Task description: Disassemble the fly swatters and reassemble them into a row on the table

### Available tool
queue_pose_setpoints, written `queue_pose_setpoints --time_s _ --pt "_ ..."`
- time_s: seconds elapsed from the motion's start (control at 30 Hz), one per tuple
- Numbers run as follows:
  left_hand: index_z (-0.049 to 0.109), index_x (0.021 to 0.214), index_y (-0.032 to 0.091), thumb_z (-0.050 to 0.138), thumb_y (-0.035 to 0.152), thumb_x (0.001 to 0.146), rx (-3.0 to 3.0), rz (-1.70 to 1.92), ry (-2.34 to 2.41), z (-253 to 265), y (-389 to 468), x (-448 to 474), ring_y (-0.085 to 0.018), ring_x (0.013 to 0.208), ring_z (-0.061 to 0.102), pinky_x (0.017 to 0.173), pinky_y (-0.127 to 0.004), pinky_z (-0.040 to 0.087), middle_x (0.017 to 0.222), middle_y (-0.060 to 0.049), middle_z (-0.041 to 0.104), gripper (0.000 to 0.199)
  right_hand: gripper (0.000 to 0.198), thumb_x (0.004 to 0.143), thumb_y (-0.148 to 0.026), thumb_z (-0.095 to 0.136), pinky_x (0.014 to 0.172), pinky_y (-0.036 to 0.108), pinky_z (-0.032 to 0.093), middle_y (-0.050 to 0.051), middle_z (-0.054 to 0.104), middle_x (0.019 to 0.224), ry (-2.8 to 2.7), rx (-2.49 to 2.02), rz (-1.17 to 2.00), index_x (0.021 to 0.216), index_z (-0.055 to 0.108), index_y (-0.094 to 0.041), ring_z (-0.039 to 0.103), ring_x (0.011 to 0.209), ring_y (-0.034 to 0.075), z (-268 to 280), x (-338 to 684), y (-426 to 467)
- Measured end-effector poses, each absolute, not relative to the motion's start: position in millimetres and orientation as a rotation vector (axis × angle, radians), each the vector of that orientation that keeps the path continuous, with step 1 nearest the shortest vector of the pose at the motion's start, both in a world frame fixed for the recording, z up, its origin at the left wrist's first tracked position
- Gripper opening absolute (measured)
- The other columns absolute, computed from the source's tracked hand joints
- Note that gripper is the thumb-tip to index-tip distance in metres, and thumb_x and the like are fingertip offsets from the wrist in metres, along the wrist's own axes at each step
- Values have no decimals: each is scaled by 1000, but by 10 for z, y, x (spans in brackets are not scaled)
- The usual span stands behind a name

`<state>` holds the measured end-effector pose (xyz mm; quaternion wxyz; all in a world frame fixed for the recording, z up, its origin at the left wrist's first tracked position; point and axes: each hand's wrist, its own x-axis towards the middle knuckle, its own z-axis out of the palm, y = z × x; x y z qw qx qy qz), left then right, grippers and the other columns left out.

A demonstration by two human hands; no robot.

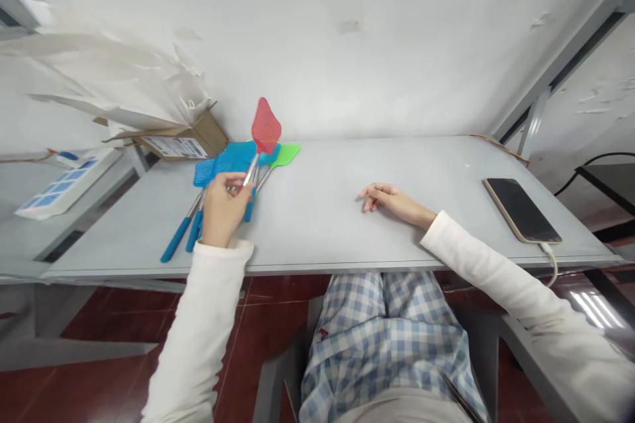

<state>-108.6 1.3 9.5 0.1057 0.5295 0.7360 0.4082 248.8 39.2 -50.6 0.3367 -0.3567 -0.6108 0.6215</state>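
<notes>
My left hand (223, 206) is closed around the metal shaft of a red fly swatter (266, 127), whose perforated head points up and away from me. Under and beside that hand lies a heap of blue fly swatters (231, 160) with metal shafts and blue grips, partly hidden by my fingers. A green fly swatter (286, 154) sticks out at the heap's right side. My right hand (389, 201) rests on the grey table (327, 211), holding nothing, its fingers loosely bent and somewhat apart.
A cardboard box (186, 139) with white plastic wrapping stands at the back left. On the right lies a phone (523, 209) with a white cable (550, 258) plugged in. A white and blue box (69, 184) sits on a neighbouring surface at far left. Behind the table rises a white wall (397, 46).
</notes>
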Motion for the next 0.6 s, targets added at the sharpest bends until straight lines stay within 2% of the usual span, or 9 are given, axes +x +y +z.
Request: queue_pose_setpoints --time_s 0.1,0.2,0.27,0.37,0.5,0.6 --pt "63 101 16 54 28 88 1732 918 2466 124 225 -1250 -31 106 65 100 -50 48 100 -13 69 20 34 92 -47 58 72 28 48 4 72 75 -1612 -927 1605 97 70 -16 64 71 13 -496 2489 378" --pt "63 103 9 50 23 88 1816 534 2639 84 332 -1248 -42 121 56 101 -58 43 113 -26 66 25 34 93 -46 57 71 28 47 4 71 75 -1631 -932 1590 98 70 -16 63 70 13 -470 2494 364" --pt "62 111 5 53 25 87 1889 467 2683 38 328 -1156 -46 126 51 100 -59 42 126 -31 59 33 34 93 -46 57 71 28 47 4 71 75 -1645 -935 1587 98 70 -16 62 70 13 -453 2496 358" --pt "57 124 5 53 30 88 2035 548 2593 -34 251 -923 -45 126 50 102 -57 42 133 -30 53 44 34 92 -47 58 71 28 47 5 71 75 -1652 -933 1598 98 69 -15 62 71 13 -444 2488 356" --pt "55 127 9 47 28 93 2335 597 2145 -159 151 -508 -35 125 52 108 -50 40 130 -23 55 40 36 92 -49 54 67 29 46 4 69 72 -1588 -960 1580 99 66 -16 60 66 14 -459 2478 373" --pt "55 125 14 45 31 96 2490 444 1699 -262 161 -179 -28 118 56 107 -45 43 128 -17 56 36 36 94 -48 48 66 29 44 3 66 70 -1633 -1078 1264 98 64 -17 58 67 15 -449 2547 450"
